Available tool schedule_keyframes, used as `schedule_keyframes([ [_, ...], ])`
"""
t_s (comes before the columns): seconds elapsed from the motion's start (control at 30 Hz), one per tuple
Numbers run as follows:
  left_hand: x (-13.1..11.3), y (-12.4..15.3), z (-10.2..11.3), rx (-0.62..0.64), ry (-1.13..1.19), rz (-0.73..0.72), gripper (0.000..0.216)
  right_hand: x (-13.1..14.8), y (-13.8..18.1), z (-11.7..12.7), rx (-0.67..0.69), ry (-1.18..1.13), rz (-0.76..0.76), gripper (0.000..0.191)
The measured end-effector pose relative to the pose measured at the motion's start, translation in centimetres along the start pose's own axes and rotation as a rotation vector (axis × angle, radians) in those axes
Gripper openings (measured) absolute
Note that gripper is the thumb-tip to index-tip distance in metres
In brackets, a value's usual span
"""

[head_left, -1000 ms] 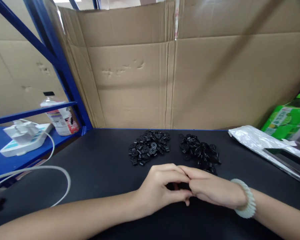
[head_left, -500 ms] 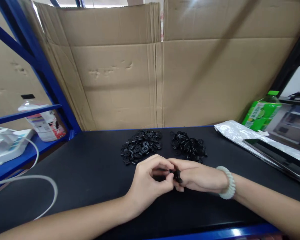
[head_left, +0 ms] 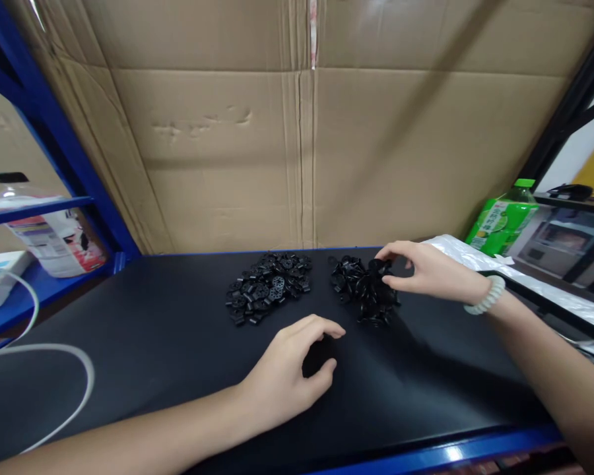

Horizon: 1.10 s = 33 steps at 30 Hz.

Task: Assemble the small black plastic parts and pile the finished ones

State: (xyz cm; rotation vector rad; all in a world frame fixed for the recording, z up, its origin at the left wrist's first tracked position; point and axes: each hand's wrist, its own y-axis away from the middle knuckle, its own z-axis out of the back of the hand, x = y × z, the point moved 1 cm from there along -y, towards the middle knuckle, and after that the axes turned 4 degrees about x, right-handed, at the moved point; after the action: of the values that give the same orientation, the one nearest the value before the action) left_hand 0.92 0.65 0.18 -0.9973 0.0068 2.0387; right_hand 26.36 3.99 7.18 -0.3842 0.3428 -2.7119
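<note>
Two heaps of small black plastic parts lie on the black table top (head_left: 168,330): a left pile of flat perforated pieces (head_left: 267,287) and a right pile of ring-like pieces (head_left: 363,287). My right hand (head_left: 423,270), with a pale bead bracelet on the wrist, reaches over the right pile and pinches a black piece at its far edge. My left hand (head_left: 292,369) rests on the table in front of the piles, fingers curled loosely with thumb and forefinger apart; whether it holds anything is hidden.
A cardboard wall (head_left: 301,145) closes off the back. Blue shelving (head_left: 54,204) with a plastic bottle (head_left: 49,231) stands at the left, and a white cable (head_left: 49,356) loops on the table. At the right are a silver bag (head_left: 534,284) and a green bottle (head_left: 505,221).
My hands were together over a small black piece near the table's front. The right hand has moved away to the right pile; the left stays where it was. The camera tilted down and right.
</note>
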Motion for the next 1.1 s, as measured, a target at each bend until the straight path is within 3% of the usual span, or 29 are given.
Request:
schedule_keyframes([
  [0.13,-0.4,0.3,0.1,0.051,-0.124,-0.012,0.033,-1.7,-0.2,-0.9,0.029,0.023,-0.03,0.036],
  [0.23,-0.2,0.5,0.0,0.079,-0.22,-0.004,0.034,-1.3,-0.2,-1.7,-0.009,-0.002,-0.028,0.042],
  [0.37,0.7,0.2,0.2,0.084,-0.387,0.047,0.052,2.0,0.2,-2.6,-0.142,-0.145,0.057,0.029],
  [0.53,1.3,0.0,0.5,0.064,-0.453,0.088,0.065,7.2,1.5,-4.1,-0.104,-0.351,0.234,0.026],
  [0.63,0.4,0.3,0.4,0.075,-0.448,0.035,0.058,8.5,2.3,-4.8,-0.064,-0.434,0.26,0.027],
  [0.77,-0.6,0.6,0.3,0.108,-0.404,-0.01,0.041,8.2,2.3,-5.1,-0.055,-0.531,0.155,0.021],
  [0.93,0.4,0.2,0.5,0.014,-0.385,0.001,0.011,7.5,1.8,-5.1,-0.012,-0.684,0.022,0.016],
  [1.1,1.5,-0.2,0.7,-0.053,-0.299,0.018,0.022,7.9,1.9,-5.0,0.046,-0.757,0.007,0.015],
])
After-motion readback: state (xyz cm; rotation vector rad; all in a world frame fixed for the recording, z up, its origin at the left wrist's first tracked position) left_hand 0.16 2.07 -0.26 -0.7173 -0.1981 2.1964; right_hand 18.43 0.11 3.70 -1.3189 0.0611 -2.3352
